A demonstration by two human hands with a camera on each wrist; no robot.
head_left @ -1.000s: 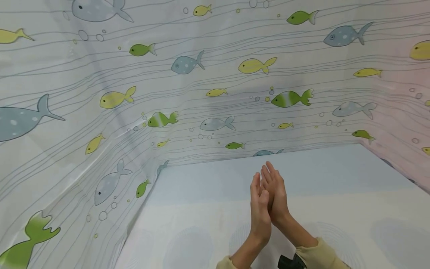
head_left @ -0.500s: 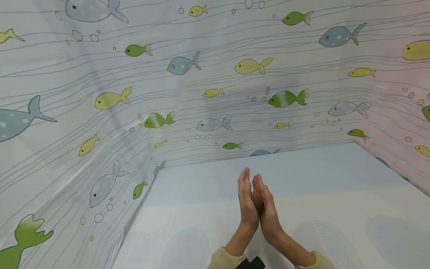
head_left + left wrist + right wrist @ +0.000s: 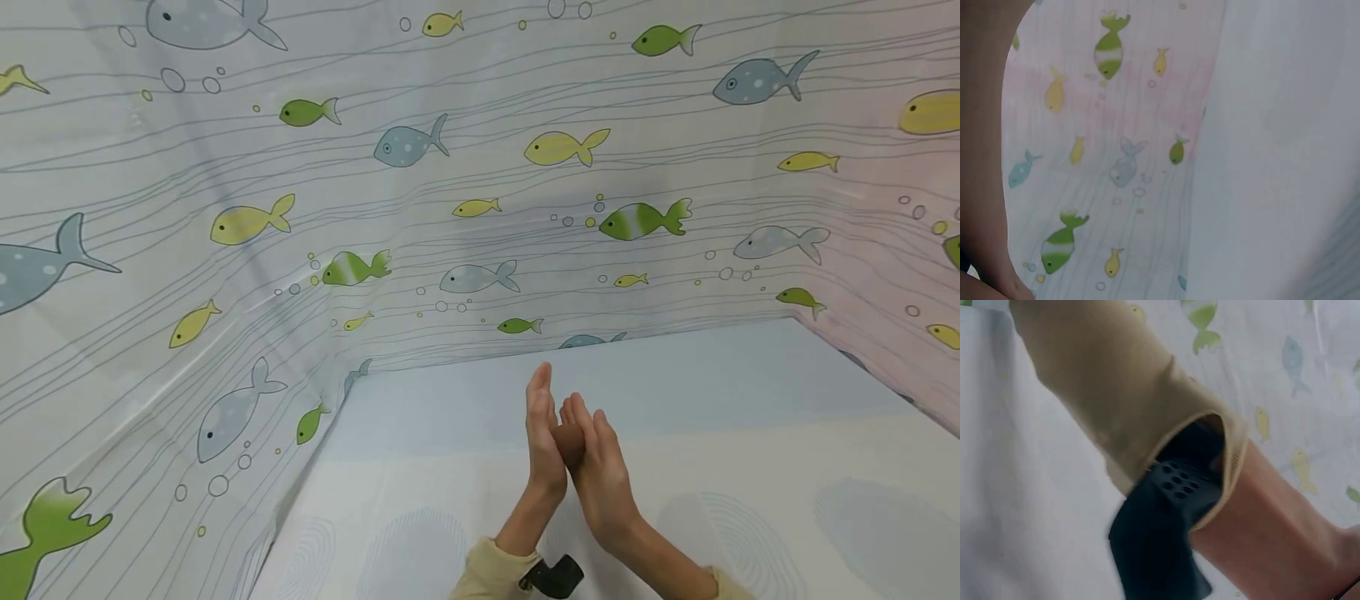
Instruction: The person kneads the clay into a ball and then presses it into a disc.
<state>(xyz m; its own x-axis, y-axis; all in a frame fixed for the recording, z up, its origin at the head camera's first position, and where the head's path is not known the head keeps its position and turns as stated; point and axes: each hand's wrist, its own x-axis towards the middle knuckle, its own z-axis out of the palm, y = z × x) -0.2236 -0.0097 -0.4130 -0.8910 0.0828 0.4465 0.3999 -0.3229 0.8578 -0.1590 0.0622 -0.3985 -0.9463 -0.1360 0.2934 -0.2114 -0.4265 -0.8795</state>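
Observation:
A small brown ball [image 3: 568, 444], rounded and smooth-looking, sits between the two palms in the head view. My left hand [image 3: 546, 446] is upright with its fingers straight, its palm against the ball's left side. On the other side, my right hand [image 3: 602, 483] presses its palm against the ball, fingers extended and pointing up and away. Both hands are raised above the table. The wrist views do not show the ball; the left one has a blurred strip of skin [image 3: 982, 150] along its left edge.
A white and pale blue table surface [image 3: 420, 417] lies below the hands. Fish-printed sheeting [image 3: 480, 242] stands behind and at both sides. A black strap device [image 3: 555, 577] is at the left cuff; the right wrist view shows a beige sleeve [image 3: 1116, 381].
Both hands have shifted left together. The left hand has slid upward against the right, which has moved lower. The brown ball, hidden a second ago, now shows between the palms.

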